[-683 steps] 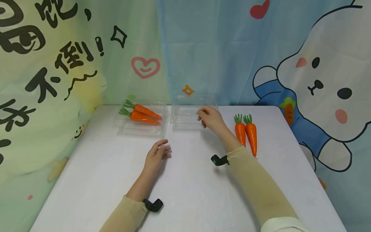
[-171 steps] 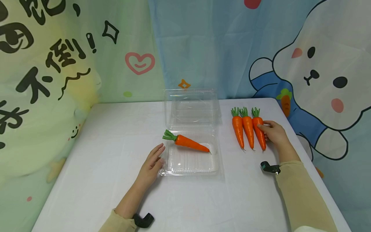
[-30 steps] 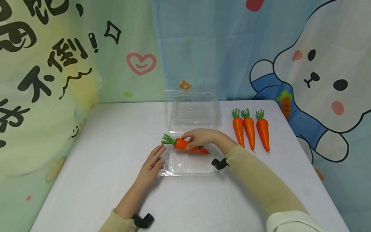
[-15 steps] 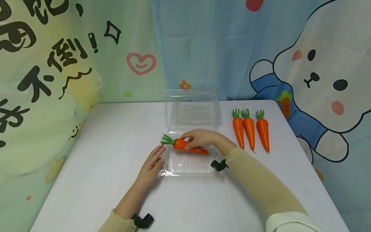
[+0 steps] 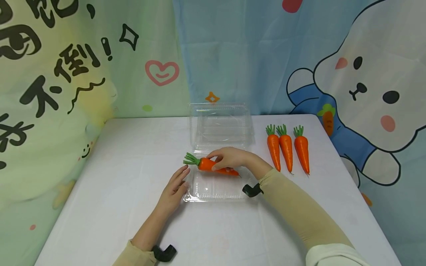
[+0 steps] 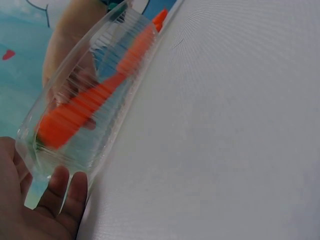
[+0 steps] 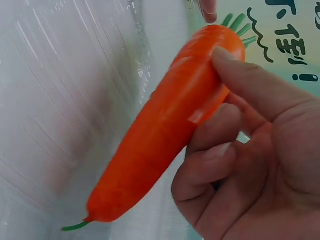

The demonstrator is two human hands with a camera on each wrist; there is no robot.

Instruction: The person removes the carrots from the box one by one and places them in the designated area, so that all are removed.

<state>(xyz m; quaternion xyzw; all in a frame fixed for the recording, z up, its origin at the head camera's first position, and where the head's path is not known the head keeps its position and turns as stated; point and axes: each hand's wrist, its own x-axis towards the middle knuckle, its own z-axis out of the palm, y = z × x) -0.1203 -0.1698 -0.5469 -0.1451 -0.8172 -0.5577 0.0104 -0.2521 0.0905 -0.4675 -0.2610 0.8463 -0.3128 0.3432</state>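
An orange carrot with green leaf stubs [image 5: 206,164] lies slantwise over the base of a clear plastic clamshell box [image 5: 216,192], leaves toward the left. My right hand [image 5: 229,158] pinches it between thumb and fingers; the right wrist view shows the grip round the leafy end of the carrot [image 7: 150,145]. At the box's left side my left hand [image 5: 173,190] rests with relaxed, fairly straight fingers. In the left wrist view those fingers [image 6: 75,195] touch the box's near corner. The lid [image 5: 221,125] stands raised at the back.
Right of the box, three more carrots lie side by side on the white table: one on the left [image 5: 273,147], one in the middle [image 5: 286,149], one on the right [image 5: 301,149]. A printed curtain [image 5: 233,55] hangs behind the table's back edge.
Earlier, two carrots lay in a box at the left. Later my right hand held the rightmost carrot; now it grips the one in the box, which has slid slightly left. My left hand stays put.
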